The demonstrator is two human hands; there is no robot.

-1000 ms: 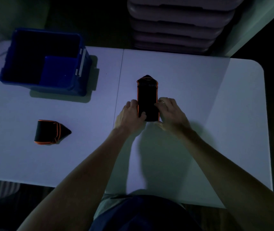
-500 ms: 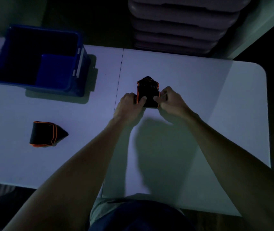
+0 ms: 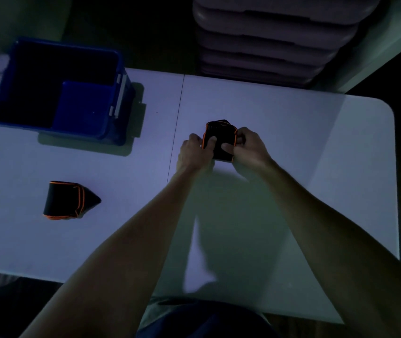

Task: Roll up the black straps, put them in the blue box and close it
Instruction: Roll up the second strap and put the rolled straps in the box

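Observation:
A black strap with orange edging (image 3: 221,139) is rolled into a short bundle at the middle of the white table (image 3: 304,147). My left hand (image 3: 194,152) grips its left side with the thumb on top. My right hand (image 3: 245,147) grips its right side, thumb pressing the front. A second black strap (image 3: 67,200), rolled with a pointed end to the right, lies alone at the left of the table. The blue box (image 3: 119,123) stands open at the far left; its inside is dark, and I cannot tell what it holds.
A stack of pale plastic lids or trays (image 3: 272,37) rises behind the table's far edge. The table's near edge runs just in front of my body. The room is dim.
The strap lay long and flat a second ago; both hands have rolled it away from me into a compact bundle. The other strap and the box have not moved.

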